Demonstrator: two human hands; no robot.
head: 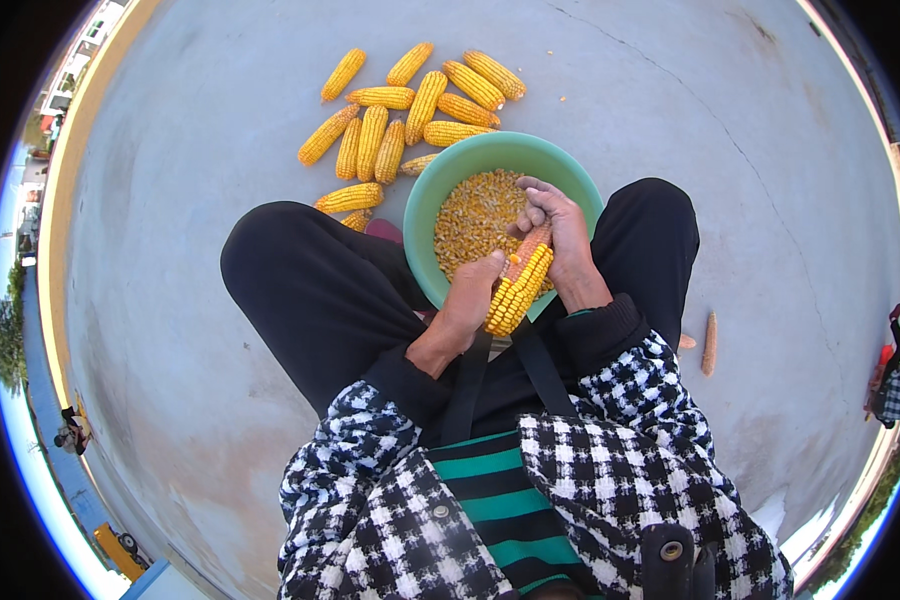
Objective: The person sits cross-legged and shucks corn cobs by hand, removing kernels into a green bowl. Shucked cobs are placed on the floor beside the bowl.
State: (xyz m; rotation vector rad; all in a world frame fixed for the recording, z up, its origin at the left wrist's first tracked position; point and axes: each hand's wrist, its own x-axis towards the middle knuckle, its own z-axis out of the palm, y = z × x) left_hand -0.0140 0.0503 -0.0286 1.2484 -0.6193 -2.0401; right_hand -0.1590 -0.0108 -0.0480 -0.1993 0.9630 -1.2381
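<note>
A partly shelled ear of corn (521, 289) is held tilted over the near side of a green plastic basin (418, 225). Its lower side still bears yellow kernels, while bare pinkish cob shows toward the upper end. My left hand (474, 296) grips the ear near its lower end, thumb pressed at the edge of the kernel rows. Around the upper end, my right hand (559, 232) is closed, its fingers curled over the basin. Loose corn kernels (472, 210) cover the basin's bottom. The basin sits between my bent knees.
Several unshelled ears of corn (424, 109) lie on the concrete floor (195, 135) beyond the basin. A bare cob (709, 345) rests right of my right knee, with part of another beside it. Other people (898, 390) appear at the far right and far left rims.
</note>
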